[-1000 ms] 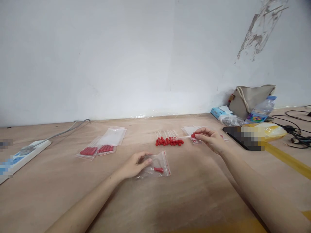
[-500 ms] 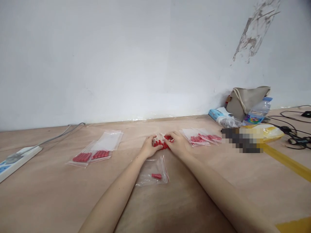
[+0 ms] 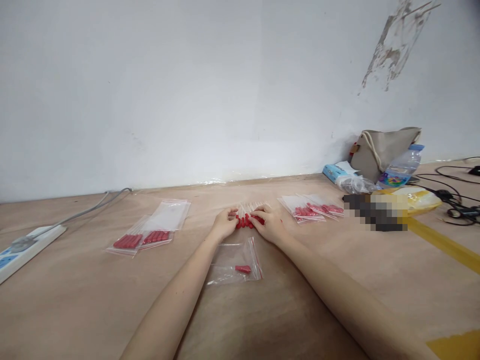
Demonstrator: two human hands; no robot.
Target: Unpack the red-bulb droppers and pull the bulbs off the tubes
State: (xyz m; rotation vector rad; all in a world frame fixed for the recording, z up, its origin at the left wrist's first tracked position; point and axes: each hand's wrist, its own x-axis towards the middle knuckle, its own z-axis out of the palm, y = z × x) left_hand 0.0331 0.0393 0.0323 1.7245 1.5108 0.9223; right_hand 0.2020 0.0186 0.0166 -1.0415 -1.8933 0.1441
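Note:
Both of my hands rest on a loose bunch of clear droppers with red bulbs [image 3: 245,220] lying on the wooden table [image 3: 300,300]. My left hand [image 3: 224,224] curls against the bunch's left side, and my right hand [image 3: 269,223] presses against its right side. Fingers of both hands are bent around the red bulbs, squeezing them together. Just in front of my hands lies a clear zip bag [image 3: 234,262] with one red-bulbed dropper inside.
Filled zip bags with red bulbs [image 3: 144,239] lie at the left, others [image 3: 311,209] at the right. A white power strip [image 3: 26,246] sits far left. A grey pouch [image 3: 382,150], a water bottle [image 3: 399,167], a tissue pack and cables crowd the right back corner.
A second ago my left hand held the zip bag and my right hand held a dropper at the right. Both hands have since come together on the loose bunch and pushed it tighter.

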